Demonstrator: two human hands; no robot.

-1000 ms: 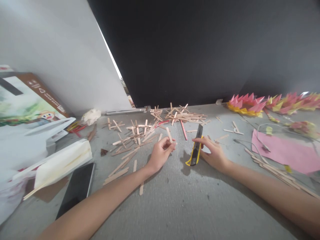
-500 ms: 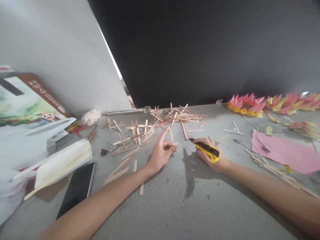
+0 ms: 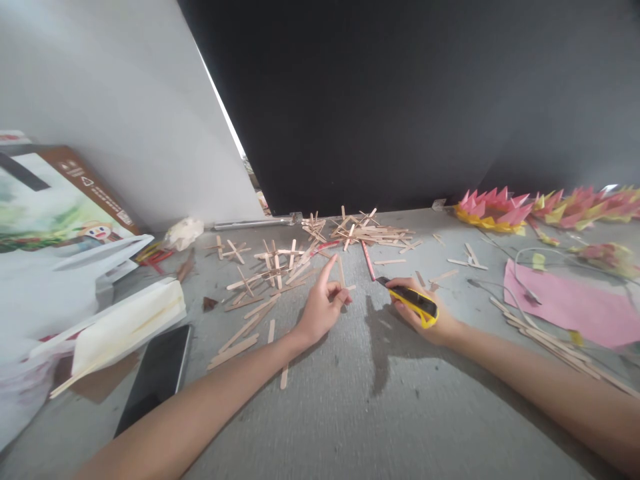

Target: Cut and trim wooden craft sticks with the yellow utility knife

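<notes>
My right hand (image 3: 425, 313) grips a yellow and black utility knife (image 3: 413, 301), lying almost flat with its tip pointing left toward my other hand. My left hand (image 3: 320, 307) pinches a small wooden craft stick (image 3: 341, 273) between thumb and fingers, with the index finger stretched out over it. Both hands rest low on the grey table (image 3: 350, 400), a short gap apart. Many loose craft sticks and glued stick crosses (image 3: 273, 263) lie scattered just beyond my left hand.
A pile of sticks (image 3: 370, 233) lies against the black board at the back. Pink and yellow paper flowers (image 3: 493, 207) and pink paper (image 3: 565, 300) lie at right. A dark phone (image 3: 155, 377), a folded white bag (image 3: 125, 327) and a printed box (image 3: 55, 200) are at left.
My right hand turned the knife from upright to nearly flat, tip pointing left. My left hand lowered the stick toward the table and stretched out its index finger.
</notes>
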